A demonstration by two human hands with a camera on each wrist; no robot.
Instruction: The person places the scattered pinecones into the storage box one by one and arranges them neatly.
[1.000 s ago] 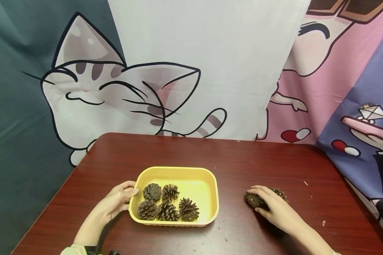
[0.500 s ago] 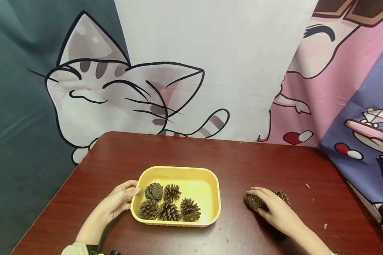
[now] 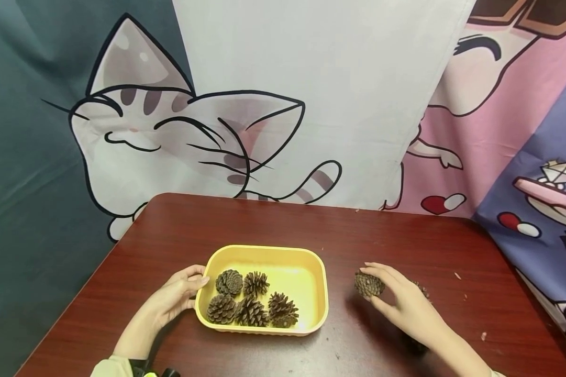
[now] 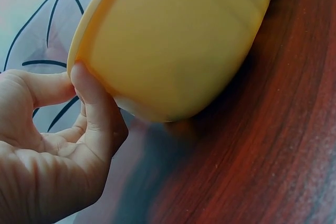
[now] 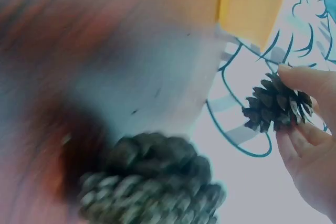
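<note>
My left hand (image 3: 176,296) pinches the left rim of a yellow plastic tub (image 3: 306,288); the left wrist view shows thumb and finger on either side of its edge (image 4: 77,35). Inside, several brown pine cones (image 3: 252,311) are bunched toward the left and middle. To the right of the tub, my right hand (image 3: 407,306) holds one pine cone (image 3: 368,285) between thumb and fingers. That cone (image 5: 275,103) hangs raised off the table in the right wrist view, its scales spread.
More pine cones (image 5: 155,182) lie on the table under my right hand, partly hidden by it in the head view. The dark red tabletop (image 3: 264,214) carries small bits of debris. Behind it hangs a cloth with a cartoon cat (image 3: 136,157).
My right hand has lifted the pine cone off the table and shifted slightly left. The left hand keeps its hold on the tub. The head view has turned a little.
</note>
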